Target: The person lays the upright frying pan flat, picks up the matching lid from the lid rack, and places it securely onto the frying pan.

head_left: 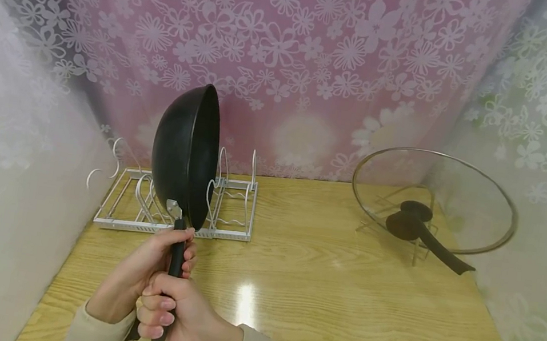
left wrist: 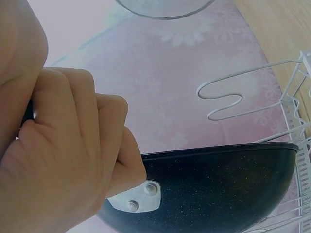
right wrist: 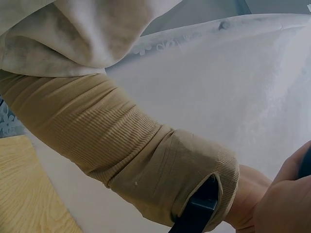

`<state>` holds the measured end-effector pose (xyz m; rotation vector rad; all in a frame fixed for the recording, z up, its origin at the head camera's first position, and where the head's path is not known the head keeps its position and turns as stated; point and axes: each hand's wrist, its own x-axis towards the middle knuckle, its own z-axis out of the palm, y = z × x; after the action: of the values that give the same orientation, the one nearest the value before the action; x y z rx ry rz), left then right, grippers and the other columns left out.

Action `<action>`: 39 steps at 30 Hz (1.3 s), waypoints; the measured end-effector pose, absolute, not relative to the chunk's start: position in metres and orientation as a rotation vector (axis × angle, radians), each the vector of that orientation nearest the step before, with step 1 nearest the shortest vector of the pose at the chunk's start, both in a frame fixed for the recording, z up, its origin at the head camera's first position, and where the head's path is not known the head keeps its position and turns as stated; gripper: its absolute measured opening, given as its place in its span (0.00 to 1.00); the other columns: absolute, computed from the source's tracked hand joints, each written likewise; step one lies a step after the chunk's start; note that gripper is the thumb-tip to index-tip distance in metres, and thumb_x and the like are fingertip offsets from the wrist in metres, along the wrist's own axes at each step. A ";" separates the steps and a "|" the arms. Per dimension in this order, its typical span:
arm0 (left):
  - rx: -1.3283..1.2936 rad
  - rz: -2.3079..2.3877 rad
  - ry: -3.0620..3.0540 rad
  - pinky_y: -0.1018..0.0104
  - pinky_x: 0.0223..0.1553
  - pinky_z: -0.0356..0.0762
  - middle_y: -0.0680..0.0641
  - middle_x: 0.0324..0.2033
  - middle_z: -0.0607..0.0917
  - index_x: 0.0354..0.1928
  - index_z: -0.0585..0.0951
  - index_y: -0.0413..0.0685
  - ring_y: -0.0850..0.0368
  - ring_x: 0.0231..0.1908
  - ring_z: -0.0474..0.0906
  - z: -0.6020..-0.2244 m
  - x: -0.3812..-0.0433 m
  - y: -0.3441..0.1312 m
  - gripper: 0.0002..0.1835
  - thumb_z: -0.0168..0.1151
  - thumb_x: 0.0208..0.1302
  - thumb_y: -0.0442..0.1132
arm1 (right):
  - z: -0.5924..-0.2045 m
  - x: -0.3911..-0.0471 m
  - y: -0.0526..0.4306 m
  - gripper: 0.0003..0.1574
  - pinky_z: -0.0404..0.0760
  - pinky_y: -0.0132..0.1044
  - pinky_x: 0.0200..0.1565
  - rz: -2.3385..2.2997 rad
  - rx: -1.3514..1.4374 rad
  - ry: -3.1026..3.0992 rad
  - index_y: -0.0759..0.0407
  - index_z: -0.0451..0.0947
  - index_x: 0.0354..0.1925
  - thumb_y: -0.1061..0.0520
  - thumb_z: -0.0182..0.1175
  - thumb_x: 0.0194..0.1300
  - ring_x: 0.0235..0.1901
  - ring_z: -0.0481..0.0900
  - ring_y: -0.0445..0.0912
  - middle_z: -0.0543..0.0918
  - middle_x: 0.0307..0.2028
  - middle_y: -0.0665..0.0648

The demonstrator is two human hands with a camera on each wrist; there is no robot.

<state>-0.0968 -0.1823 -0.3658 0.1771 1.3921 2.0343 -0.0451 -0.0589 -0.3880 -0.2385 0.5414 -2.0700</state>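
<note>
Together, both hands grip one black handle [head_left: 177, 258], one above the other. The left hand [head_left: 150, 261] sits higher, close to the pan; its forearm slants in from 7 o'clock, its thumb lies along the handle towards 12, and its fingers curl round the 3 o'clock side. Just below, the right hand [head_left: 184, 311] is wrapped round the lower handle in a fist, its forearm coming in from 5 o'clock

That handle belongs to a deep black wok [head_left: 173, 140], turned up on its side, with its long axis running from 12 to 6 o'clock. The handle points to 6, towards the person; the mouth faces 3 and the rounded base 9. The wok is at the white wire rack [head_left: 111, 223], among its looped dividers [head_left: 253, 168]; whether its underside touches the rack I cannot tell. Over at 3 o'clock, well apart, a glass lid [head_left: 461, 201] is on a wire stand [head_left: 415, 252], its black handle pointing towards 4
</note>
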 end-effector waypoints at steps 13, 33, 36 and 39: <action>0.231 2.061 1.390 0.73 0.29 0.77 0.57 0.22 0.77 0.31 0.71 0.47 0.66 0.23 0.77 -0.355 -0.090 -0.180 0.17 0.37 0.80 0.42 | -0.377 -0.038 -0.054 0.21 0.51 0.25 0.18 -2.062 -0.252 0.549 0.47 0.53 0.14 0.62 0.39 0.61 0.10 0.53 0.33 0.56 0.10 0.39; 0.299 2.097 1.368 0.71 0.30 0.79 0.56 0.22 0.77 0.31 0.71 0.48 0.65 0.23 0.77 -0.339 -0.083 -0.177 0.18 0.34 0.80 0.38 | -0.358 -0.031 -0.050 0.22 0.50 0.27 0.19 -2.038 -0.282 0.525 0.46 0.53 0.14 0.62 0.38 0.63 0.10 0.54 0.33 0.56 0.10 0.39; 0.288 2.105 1.369 0.71 0.30 0.79 0.56 0.23 0.77 0.34 0.69 0.47 0.65 0.23 0.77 -0.336 -0.082 -0.177 0.15 0.36 0.80 0.39 | -0.355 -0.031 -0.049 0.22 0.49 0.27 0.19 -2.038 -0.283 0.506 0.46 0.53 0.14 0.62 0.38 0.63 0.10 0.53 0.33 0.56 0.10 0.40; 0.274 2.111 1.366 0.71 0.30 0.79 0.56 0.23 0.77 0.36 0.68 0.46 0.65 0.24 0.77 -0.333 -0.080 -0.176 0.12 0.38 0.80 0.40 | -0.353 -0.029 -0.048 0.23 0.48 0.28 0.20 -2.032 -0.269 0.488 0.47 0.53 0.13 0.63 0.38 0.63 0.10 0.53 0.34 0.55 0.10 0.41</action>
<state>-0.0798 -0.1762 -0.3335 0.2742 1.3658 2.1108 -0.0295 -0.0483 -0.3531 -0.2692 0.4885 -2.0315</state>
